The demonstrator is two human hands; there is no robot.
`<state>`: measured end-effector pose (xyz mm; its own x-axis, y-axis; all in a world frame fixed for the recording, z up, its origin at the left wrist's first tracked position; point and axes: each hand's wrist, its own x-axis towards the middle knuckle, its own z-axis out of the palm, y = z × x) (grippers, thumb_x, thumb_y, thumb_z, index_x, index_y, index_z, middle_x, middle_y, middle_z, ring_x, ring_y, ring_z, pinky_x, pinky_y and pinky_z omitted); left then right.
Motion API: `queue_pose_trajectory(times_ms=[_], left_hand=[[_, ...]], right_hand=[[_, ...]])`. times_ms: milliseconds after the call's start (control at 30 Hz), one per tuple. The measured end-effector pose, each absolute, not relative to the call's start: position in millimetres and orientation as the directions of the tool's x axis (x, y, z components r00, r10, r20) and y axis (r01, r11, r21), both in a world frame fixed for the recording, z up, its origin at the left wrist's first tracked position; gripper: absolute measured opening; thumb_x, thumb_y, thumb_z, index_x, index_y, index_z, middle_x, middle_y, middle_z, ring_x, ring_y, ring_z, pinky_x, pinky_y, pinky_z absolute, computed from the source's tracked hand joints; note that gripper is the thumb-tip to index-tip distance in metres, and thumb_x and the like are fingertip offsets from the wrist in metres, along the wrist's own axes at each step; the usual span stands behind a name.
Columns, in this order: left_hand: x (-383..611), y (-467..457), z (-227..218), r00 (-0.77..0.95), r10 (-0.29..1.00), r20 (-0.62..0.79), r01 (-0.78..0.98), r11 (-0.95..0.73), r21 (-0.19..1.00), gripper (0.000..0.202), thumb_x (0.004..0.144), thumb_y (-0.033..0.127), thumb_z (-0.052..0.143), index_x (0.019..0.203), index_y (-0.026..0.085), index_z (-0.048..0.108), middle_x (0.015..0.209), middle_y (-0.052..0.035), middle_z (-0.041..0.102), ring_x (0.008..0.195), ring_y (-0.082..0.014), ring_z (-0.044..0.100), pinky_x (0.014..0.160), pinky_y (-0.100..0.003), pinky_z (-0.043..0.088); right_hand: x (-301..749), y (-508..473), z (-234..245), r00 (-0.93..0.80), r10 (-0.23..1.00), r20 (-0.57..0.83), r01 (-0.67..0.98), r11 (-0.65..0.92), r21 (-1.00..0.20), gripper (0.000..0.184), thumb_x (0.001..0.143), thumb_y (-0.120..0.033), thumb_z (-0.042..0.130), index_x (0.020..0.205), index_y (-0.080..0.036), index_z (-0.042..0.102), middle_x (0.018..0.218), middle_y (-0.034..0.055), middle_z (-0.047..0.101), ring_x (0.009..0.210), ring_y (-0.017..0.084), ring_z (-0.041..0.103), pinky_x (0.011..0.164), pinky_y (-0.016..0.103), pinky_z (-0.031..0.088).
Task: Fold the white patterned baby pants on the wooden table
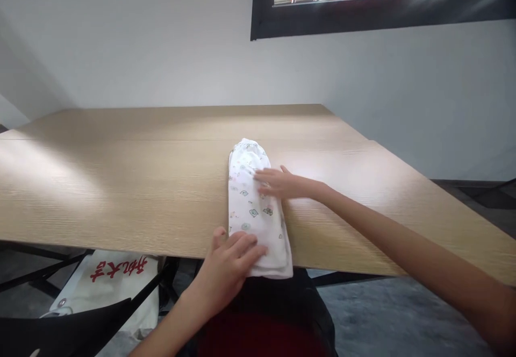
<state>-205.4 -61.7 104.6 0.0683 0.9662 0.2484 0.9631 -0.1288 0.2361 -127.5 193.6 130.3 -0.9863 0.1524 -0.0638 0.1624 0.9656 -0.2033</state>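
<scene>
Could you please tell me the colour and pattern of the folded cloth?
The folded cloth is white with small scattered prints, clearest in head view.

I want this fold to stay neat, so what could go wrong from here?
The folded cloth overhangs the table at its near end, so it might slide off if the left hand lifts. Both hands only press flat, the right hand mid-length, so layers could shift. The far end looks bunched and may crease.
</scene>
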Motion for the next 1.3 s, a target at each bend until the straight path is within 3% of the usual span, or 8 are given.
queue_pose_trajectory(times_ms=[167, 333, 467, 700, 833, 933, 1100, 1300], left_hand=[[-211, -60, 106, 0.147, 0.916, 0.373, 0.942, -0.245, 0.230, 0.024, 0.082, 0.013, 0.049, 0.102, 0.024, 0.055, 0.098, 0.0011, 0.063, 0.091, -0.0158, 0.058, 0.088, -0.037, 0.024], [-210, -58, 114, 0.149, 0.874, 0.462, 0.930, -0.283, 0.236, 0.028, 0.082, 0.008, 0.042, 0.106, 0.018, 0.050, 0.078, 0.0002, 0.062, 0.070, -0.0142, 0.057, 0.076, -0.032, 0.035], [-201, -75, 136, 0.170, 0.893, 0.418, 0.884, -0.326, 0.335, 0.041, 0.074, 0.008, 0.040, 0.113, 0.019, 0.043, 0.075, 0.0009, 0.062, 0.064, -0.0137, 0.056, 0.074, -0.031, 0.038], [-204, -78, 193, 0.207, 0.869, 0.449, 0.892, -0.356, 0.278, 0.031, 0.081, 0.008, 0.044, 0.110, 0.021, 0.048, 0.079, 0.0040, 0.064, 0.067, -0.0104, 0.055, 0.078, -0.028, 0.037], [-228, -15, 190, 0.020, 0.802, 0.597, 0.997, -0.062, 0.049, 0.036, 0.087, 0.013, 0.045, 0.122, 0.022, 0.045, 0.102, -0.0033, 0.064, 0.090, -0.0175, 0.058, 0.083, -0.034, 0.037], [-239, 22, 166, -0.163, 0.842, 0.513, 0.976, 0.214, -0.041, 0.048, 0.088, 0.014, 0.042, 0.135, 0.016, 0.034, 0.137, -0.0125, 0.041, 0.125, -0.0293, 0.036, 0.098, -0.049, 0.029], [-229, 21, 124, -0.157, 0.963, 0.218, 0.987, 0.159, 0.008, 0.042, 0.095, 0.025, 0.030, 0.135, 0.015, 0.036, 0.141, -0.0059, 0.037, 0.129, -0.0263, 0.032, 0.106, -0.052, 0.021], [-213, -2, 102, -0.167, 0.977, 0.133, 0.981, 0.152, 0.122, 0.046, 0.096, 0.035, 0.028, 0.137, 0.016, 0.034, 0.143, -0.0049, 0.032, 0.132, -0.0270, 0.028, 0.108, -0.050, 0.022]], right_hand=[[-43, 121, 138, -0.995, -0.075, 0.061, -0.086, 0.975, -0.207, 0.062, 0.077, -0.059, 0.057, 0.126, -0.021, 0.048, 0.121, 0.0093, 0.054, 0.122, 0.033, 0.038, 0.104, 0.061, 0.016], [-33, 85, 130, -0.943, -0.082, 0.321, -0.082, 0.997, 0.011, 0.024, 0.081, -0.015, 0.048, 0.104, -0.013, 0.054, 0.095, 0.0097, 0.059, 0.100, 0.027, 0.051, 0.101, 0.054, 0.025], [-33, 64, 138, -0.911, -0.074, 0.406, -0.135, 0.983, -0.125, 0.020, 0.078, -0.006, 0.037, 0.084, -0.016, 0.053, 0.073, 0.0058, 0.055, 0.075, 0.021, 0.052, 0.089, 0.047, 0.038], [-28, 51, 177, -0.882, 0.111, 0.458, -0.110, 0.897, -0.428, 0.011, 0.085, -0.015, 0.043, 0.086, -0.019, 0.053, 0.072, 0.0038, 0.059, 0.067, 0.017, 0.054, 0.065, 0.029, 0.044], [-76, 120, 183, -0.829, 0.332, 0.450, 0.109, 0.885, -0.452, 0.011, 0.084, -0.026, 0.048, 0.083, -0.018, 0.055, 0.069, 0.0015, 0.059, 0.060, 0.016, 0.053, 0.057, 0.027, 0.041], [-121, 176, 169, -0.786, 0.534, 0.311, 0.359, 0.805, -0.473, 0.024, 0.088, -0.035, 0.043, 0.095, -0.017, 0.056, 0.083, 0.0065, 0.062, 0.071, 0.021, 0.057, 0.061, 0.031, 0.043], [-164, 204, 126, -0.891, 0.378, 0.252, 0.352, 0.925, -0.142, 0.057, 0.091, -0.041, 0.042, 0.141, -0.021, 0.025, 0.140, 0.0143, 0.031, 0.123, 0.034, 0.032, 0.092, 0.054, 0.033], [-200, 220, 110, -0.888, 0.334, 0.317, 0.385, 0.916, 0.112, 0.041, 0.095, -0.041, 0.032, 0.134, -0.029, 0.040, 0.134, 0.0098, 0.042, 0.116, 0.035, 0.038, 0.091, 0.065, 0.023]])
